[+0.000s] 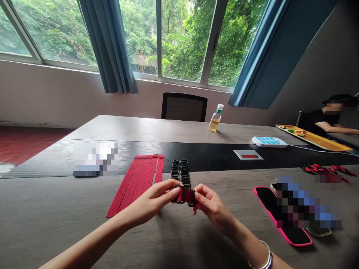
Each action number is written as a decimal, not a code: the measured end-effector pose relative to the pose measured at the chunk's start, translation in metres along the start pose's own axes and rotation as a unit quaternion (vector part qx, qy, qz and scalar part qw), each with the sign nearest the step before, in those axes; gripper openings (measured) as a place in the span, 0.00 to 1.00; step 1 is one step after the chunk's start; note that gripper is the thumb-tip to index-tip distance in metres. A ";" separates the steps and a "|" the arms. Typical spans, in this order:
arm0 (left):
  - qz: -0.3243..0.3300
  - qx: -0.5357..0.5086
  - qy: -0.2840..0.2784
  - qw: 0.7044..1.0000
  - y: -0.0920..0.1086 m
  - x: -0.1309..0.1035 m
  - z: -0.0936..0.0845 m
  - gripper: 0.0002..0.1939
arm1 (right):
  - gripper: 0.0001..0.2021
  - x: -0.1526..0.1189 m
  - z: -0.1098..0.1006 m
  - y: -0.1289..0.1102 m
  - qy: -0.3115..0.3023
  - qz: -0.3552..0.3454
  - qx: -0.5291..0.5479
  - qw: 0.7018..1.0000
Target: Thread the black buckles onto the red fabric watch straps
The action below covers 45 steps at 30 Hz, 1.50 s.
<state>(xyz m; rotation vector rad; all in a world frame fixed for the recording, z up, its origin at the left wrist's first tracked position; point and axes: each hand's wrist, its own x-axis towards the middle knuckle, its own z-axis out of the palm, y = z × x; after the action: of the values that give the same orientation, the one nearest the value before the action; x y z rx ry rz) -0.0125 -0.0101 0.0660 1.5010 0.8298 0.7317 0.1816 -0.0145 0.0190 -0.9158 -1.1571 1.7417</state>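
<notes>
A red webbing strap (pixel 189 195), threaded through black buckles, is held up over the near part of the table between my two hands. My left hand (pixel 157 198) is closed, thumb and fingers pinching the black slide buckle (pixel 180 200) at the strap's left end. At the other end my right hand (pixel 212 205) pinches the strap beside a second black buckle (pixel 192 201). Just behind my hands lie two columns of black buckles (pixel 184 172), partly hidden by my fingers. Several flat red straps (pixel 134 186) lie side by side to the left.
On the right lie a pink-edged phone (pixel 297 236) and a bundle of red-and-black straps (pixel 314 169). Farther back are a bottle (pixel 214 124), a white power strip (pixel 269 142), a socket plate (pixel 248 155) and a yellow tray (pixel 322 141). A person (pixel 332 117) sits at far right.
</notes>
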 end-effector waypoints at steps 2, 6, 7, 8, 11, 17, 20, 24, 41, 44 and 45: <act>0.019 0.063 0.019 0.998 -0.001 -0.001 0.001 0.16 | 0.20 -0.001 0.000 -0.001 0.012 -0.001 0.005 1.000; 0.076 0.246 0.089 0.962 -0.006 -0.002 0.003 0.18 | 0.19 -0.002 0.003 -0.001 0.021 -0.014 0.001 1.000; 0.089 0.279 0.102 0.951 -0.007 -0.002 0.004 0.16 | 0.19 -0.003 0.003 -0.001 0.021 -0.019 -0.003 1.000; 0.103 0.303 0.109 0.941 -0.008 -0.002 0.004 0.14 | 0.18 -0.003 0.003 -0.001 0.021 -0.025 -0.008 0.999; 0.130 0.336 0.107 0.927 -0.009 -0.001 0.004 0.12 | 0.17 -0.003 0.003 0.000 0.023 -0.046 -0.027 0.998; 0.112 0.308 0.099 0.940 -0.010 -0.001 0.004 0.16 | 0.16 -0.003 0.001 0.000 0.056 -0.068 -0.057 0.995; 0.099 0.283 0.078 0.951 -0.010 -0.002 0.005 0.15 | 0.16 -0.005 0.002 -0.004 0.083 -0.080 -0.078 0.990; 0.086 0.254 0.063 0.961 -0.008 -0.005 0.006 0.14 | 0.15 -0.009 0.002 -0.009 0.095 -0.099 -0.131 0.982; 0.105 0.222 0.056 0.968 -0.024 0.003 -0.001 0.19 | 0.18 -0.010 -0.014 -0.019 -0.114 -0.051 0.026 0.992; 0.107 0.205 0.051 0.971 -0.026 0.002 -0.001 0.18 | 0.13 -0.008 -0.016 -0.016 -0.106 -0.050 -0.019 0.993; 0.108 0.199 0.047 0.973 -0.026 0.001 -0.001 0.18 | 0.12 -0.008 -0.016 -0.015 -0.096 -0.051 -0.034 0.993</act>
<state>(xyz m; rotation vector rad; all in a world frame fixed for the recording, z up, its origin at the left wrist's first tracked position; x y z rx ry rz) -0.0150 -0.0076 0.0404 1.9504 0.9332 0.8359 0.2024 -0.0125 0.0295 -0.7261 -1.3705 1.7448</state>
